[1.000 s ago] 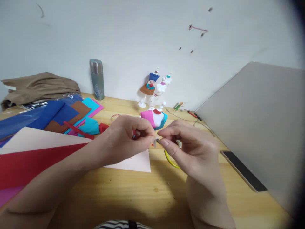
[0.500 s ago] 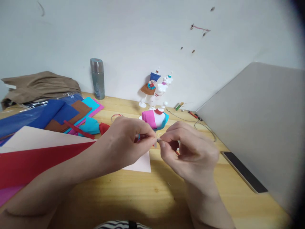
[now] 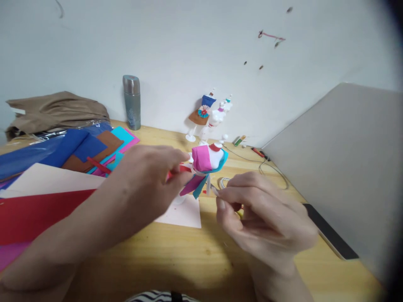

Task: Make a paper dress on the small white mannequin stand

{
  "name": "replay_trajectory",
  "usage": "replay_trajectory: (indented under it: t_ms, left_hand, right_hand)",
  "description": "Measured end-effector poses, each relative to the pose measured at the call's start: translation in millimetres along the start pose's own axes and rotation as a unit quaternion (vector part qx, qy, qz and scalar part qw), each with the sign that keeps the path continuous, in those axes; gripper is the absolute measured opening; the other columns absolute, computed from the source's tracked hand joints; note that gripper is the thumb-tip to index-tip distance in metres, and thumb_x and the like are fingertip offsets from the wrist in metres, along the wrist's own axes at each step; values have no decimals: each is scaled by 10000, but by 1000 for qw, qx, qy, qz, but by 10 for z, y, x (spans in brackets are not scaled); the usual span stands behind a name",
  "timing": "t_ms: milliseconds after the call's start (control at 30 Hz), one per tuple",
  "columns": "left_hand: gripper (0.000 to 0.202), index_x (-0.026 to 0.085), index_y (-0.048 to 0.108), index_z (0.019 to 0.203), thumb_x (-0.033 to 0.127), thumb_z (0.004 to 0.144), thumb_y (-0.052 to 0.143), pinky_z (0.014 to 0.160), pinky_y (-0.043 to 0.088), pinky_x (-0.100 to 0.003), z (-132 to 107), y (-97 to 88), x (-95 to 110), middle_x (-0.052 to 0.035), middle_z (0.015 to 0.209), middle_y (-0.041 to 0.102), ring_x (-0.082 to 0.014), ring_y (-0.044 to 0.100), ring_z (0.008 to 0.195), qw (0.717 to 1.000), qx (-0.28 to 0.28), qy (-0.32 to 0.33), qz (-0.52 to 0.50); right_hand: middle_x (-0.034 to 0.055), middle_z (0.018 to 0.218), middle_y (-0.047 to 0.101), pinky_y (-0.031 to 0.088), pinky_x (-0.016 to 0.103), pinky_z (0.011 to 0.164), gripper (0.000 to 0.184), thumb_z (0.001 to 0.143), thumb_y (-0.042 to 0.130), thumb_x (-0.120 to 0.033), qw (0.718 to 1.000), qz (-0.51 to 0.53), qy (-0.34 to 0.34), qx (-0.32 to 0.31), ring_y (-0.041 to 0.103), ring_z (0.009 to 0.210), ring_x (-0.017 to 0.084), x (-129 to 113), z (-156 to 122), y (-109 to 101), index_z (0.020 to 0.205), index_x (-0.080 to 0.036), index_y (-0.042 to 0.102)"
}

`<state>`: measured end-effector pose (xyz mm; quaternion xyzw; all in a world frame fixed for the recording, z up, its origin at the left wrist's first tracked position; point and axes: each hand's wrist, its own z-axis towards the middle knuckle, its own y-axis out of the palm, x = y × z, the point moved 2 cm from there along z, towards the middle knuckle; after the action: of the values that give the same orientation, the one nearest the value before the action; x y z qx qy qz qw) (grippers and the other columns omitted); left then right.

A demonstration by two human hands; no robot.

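A small white mannequin bust (image 3: pixel 210 159) dressed in pink and teal felt stands on a thin stand at the middle of the wooden table (image 3: pixel 176 260). My left hand (image 3: pixel 147 176) is closed just left of it, pinching a small red piece by the dress. My right hand (image 3: pixel 261 214) sits lower right of the figure, with thumb and forefinger pinched on a tiny pale bit that I cannot name.
Coloured felt sheets (image 3: pixel 47 176) cover the left of the table. A steel flask (image 3: pixel 132 102) and two dressed mini mannequins (image 3: pixel 208 113) stand by the wall. A grey laptop lid (image 3: pixel 346 167) and a dark phone (image 3: pixel 330 235) lie on the right, with cables behind.
The hands have parted: my left has moved left and up beside the figure, my right down and right. The dressed bust, earlier partly hidden behind them, now shows fully.
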<state>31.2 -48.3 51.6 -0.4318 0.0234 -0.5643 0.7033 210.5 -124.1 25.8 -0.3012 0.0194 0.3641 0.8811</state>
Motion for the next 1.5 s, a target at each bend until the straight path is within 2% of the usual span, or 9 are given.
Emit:
replay_trajectory:
  t_ms: [167, 400, 667, 933, 1033, 1167, 1233, 1400, 1500]
  left_hand:
    - [180, 165, 728, 762, 53, 805, 594, 471, 329, -169, -24, 8, -3, 53, 576, 602, -36, 437, 462, 993, -70, 14, -91]
    - [210, 167, 698, 709, 71, 839, 563, 510, 347, -196, -22, 132, 11, 9, 648, 670, -62, 495, 527, 985, -114, 27, -130]
    - [209, 167, 689, 709, 55, 829, 560, 539, 363, -191, -7, 159, -5, 33, 605, 632, -55, 498, 524, 984, -121, 40, -122]
    - [205, 155, 561, 638, 20, 791, 532, 496, 297, -156, -45, 142, 29, 83, 535, 494, -29, 400, 496, 988, -126, 29, -89]
    - [187, 153, 546, 646, 10, 763, 520, 500, 299, -150, -51, 150, 56, 85, 549, 492, -26, 399, 506, 991, -97, 32, -87]
    - [185, 147, 528, 627, 12, 747, 492, 495, 279, -158, -57, 148, 98, 81, 551, 461, -27, 382, 510, 997, -18, 49, -64]
    - [192, 147, 519, 619, 9, 746, 477, 492, 266, -165, -55, 151, 99, 83, 545, 443, -25, 371, 504, 997, -4, 54, -57]
    - [217, 157, 498, 599, 34, 776, 474, 528, 307, -188, -7, 183, 12, 86, 524, 399, -34, 330, 490, 996, -7, 27, -84]
    - [274, 161, 408, 556, 50, 791, 494, 480, 240, -210, 38, 225, -31, 84, 503, 286, -45, 254, 475, 996, -42, 3, -75]
  right_hand:
    - [4, 727, 599, 426, 268, 485, 245, 739, 647, -20, 996, 66, 26, -48, 561, 608, 127, -4, 8, -12, 826, -245, 600]
    - [-6, 673, 547, 379, 272, 459, 191, 774, 621, -51, 988, 120, 54, -86, 511, 572, 126, 28, 26, -16, 803, -239, 608]
    - [-1, 682, 555, 367, 263, 447, 171, 795, 602, -58, 984, 138, 71, -92, 509, 565, 117, 48, 20, 0, 777, -228, 614]
    - [-8, 690, 555, 368, 238, 464, 175, 795, 606, -39, 984, 134, 72, -94, 493, 572, 96, 29, 40, -2, 799, -213, 627]
    - [-14, 688, 551, 379, 216, 453, 200, 805, 604, -19, 983, 146, 72, -85, 498, 564, 88, 21, 52, -18, 819, -215, 639]
    - [6, 741, 609, 445, 247, 495, 374, 784, 630, -17, 981, 165, 67, -75, 556, 620, 125, 17, 35, -64, 1068, -244, 716]
    - [8, 735, 625, 454, 275, 506, 428, 780, 636, -29, 983, 161, 73, -51, 566, 623, 143, 29, 19, -103, 1129, -259, 727]
    - [-2, 703, 630, 380, 292, 476, 338, 785, 678, -46, 993, 75, 75, 52, 553, 609, 149, 129, 13, -204, 1029, -269, 754]
    - [-1, 698, 626, 367, 310, 486, 277, 800, 697, -67, 992, 36, 77, 89, 533, 603, 153, 209, 25, -210, 981, -270, 748]
